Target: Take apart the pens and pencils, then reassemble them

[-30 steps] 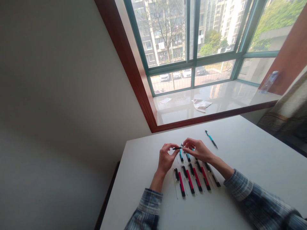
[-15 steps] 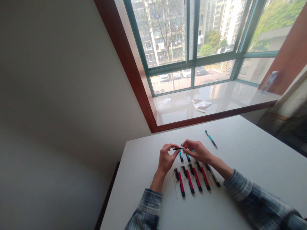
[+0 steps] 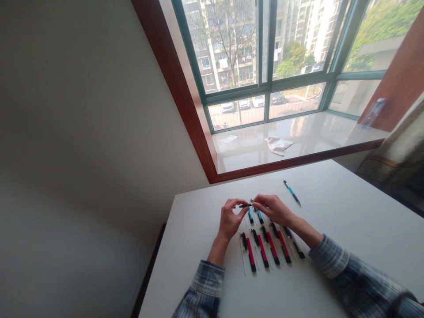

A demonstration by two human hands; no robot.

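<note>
My left hand [image 3: 228, 222] pinches a small black pen part [image 3: 244, 205], held level above the table. From the other side, my right hand [image 3: 272, 209] has its thumb and fingertips closed at the part's right end; whatever small piece lies between those tips is mostly hidden. Below the hands are turquoise-and-black pen barrels [image 3: 251, 216], partly covered by my right hand. Nearer to me lies a row of red-and-black pen barrels [image 3: 251, 255], with black pen tops [image 3: 244, 241] and thin pale refills [image 3: 243, 258] beside them.
A turquoise-and-black pen [image 3: 292, 192] lies on the white table [image 3: 195, 238], beyond my right hand. Black pen pieces [image 3: 296, 245] lie under my right forearm. A white cloth [image 3: 278, 145] and a clear bottle [image 3: 372, 114] are on the windowsill behind.
My right fingertips have shifted slightly left, closer to the black part; less of the pale piece shows between the hands. My left hand stays in place.
</note>
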